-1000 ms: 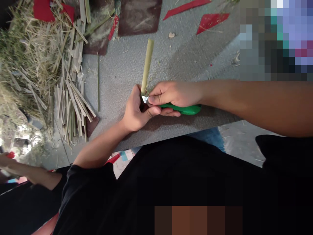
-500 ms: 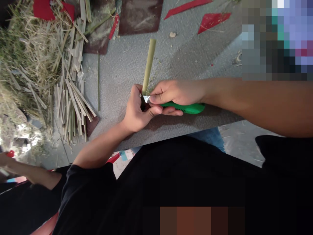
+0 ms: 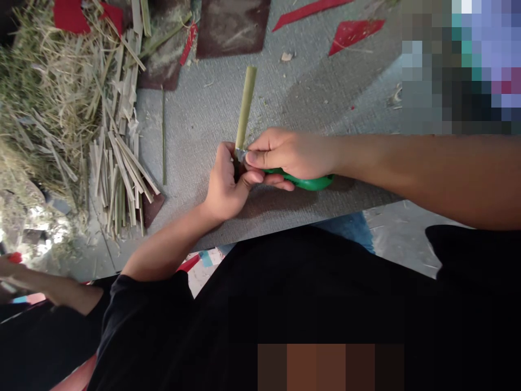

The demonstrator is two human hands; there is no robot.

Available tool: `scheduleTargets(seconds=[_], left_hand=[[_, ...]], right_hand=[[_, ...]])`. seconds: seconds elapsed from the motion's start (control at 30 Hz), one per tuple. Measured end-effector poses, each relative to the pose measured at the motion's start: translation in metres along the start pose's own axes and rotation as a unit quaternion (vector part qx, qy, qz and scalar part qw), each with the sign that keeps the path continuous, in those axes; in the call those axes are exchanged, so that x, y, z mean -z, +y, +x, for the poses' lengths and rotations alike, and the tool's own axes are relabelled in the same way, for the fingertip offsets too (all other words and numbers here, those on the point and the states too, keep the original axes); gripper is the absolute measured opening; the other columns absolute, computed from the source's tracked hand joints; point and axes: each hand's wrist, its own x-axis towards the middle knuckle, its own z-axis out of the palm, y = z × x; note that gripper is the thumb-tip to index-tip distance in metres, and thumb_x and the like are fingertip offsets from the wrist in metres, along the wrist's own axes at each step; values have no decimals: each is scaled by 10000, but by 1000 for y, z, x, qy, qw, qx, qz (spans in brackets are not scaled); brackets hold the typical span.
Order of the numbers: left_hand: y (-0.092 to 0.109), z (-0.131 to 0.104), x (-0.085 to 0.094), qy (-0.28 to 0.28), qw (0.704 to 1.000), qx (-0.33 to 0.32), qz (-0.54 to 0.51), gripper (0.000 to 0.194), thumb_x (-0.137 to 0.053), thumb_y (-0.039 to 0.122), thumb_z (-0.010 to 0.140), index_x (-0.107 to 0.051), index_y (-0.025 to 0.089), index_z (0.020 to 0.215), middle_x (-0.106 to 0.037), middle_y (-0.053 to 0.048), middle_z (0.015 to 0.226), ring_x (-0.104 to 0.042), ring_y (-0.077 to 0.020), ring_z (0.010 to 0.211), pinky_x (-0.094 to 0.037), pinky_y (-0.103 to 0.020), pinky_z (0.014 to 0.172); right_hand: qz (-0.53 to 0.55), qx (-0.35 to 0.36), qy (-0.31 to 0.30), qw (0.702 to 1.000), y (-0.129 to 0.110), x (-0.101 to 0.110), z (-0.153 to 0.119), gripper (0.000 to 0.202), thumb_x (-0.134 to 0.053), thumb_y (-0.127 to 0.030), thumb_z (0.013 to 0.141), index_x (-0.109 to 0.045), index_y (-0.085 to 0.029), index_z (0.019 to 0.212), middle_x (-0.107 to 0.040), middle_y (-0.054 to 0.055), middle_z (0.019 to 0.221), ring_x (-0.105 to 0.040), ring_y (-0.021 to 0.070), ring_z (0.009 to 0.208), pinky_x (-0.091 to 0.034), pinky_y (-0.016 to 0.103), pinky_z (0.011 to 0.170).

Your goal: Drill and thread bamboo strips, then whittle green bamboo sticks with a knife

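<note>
Gripping a green-handled cutter (image 3: 314,183), right hand (image 3: 287,155) closed around it, blade (image 3: 240,154) against a pale green strip (image 3: 246,108), left hand (image 3: 227,184) curled round the strip's lower end, its upper part above the grey tabletop (image 3: 195,119), thin sticks (image 3: 123,176) piled at left

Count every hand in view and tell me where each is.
3: the left hand holding the pale stick, the right hand around the green-handled knife, and a co-worker's hand at the picture's left edge, partly cut off. More may be hidden.
</note>
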Motion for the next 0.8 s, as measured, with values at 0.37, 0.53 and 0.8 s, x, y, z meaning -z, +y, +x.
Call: scheduleTargets(seconds=[0.37,0.53,0.8], left_hand=[[-3,-1,-3,-22,999,-9,-24,799,-916,812,857,-442,293,1239,-547,76,874,-480,-85,626,-406,-283,548],[-1,-1,-1,-5,999,-34,-13,689,-814,811,961,-460,288,1237,-572,91,804,-514,-90,589,-404,-291,553],[3,-2,-2,-10,1000,-4,-6,827,-894,857,841,-440,283,1227,-497,127,735,-457,-79,530,-313,-295,490]], right_hand=[[15,-42,-86,995,17,15,13,553,-700,-569,1179,-654,-164,805,-515,-30,528,-481,91,371,-365,213,389],[26,-13,-37,999,10,9,8,527,-656,-523,1216,-657,-157,836,-508,-44,559,-507,71,408,-394,170,423],[56,-52,-107,991,7,14,7,531,-727,-548,1170,-649,-150,827,-520,-35,582,-500,92,417,-425,195,403]])
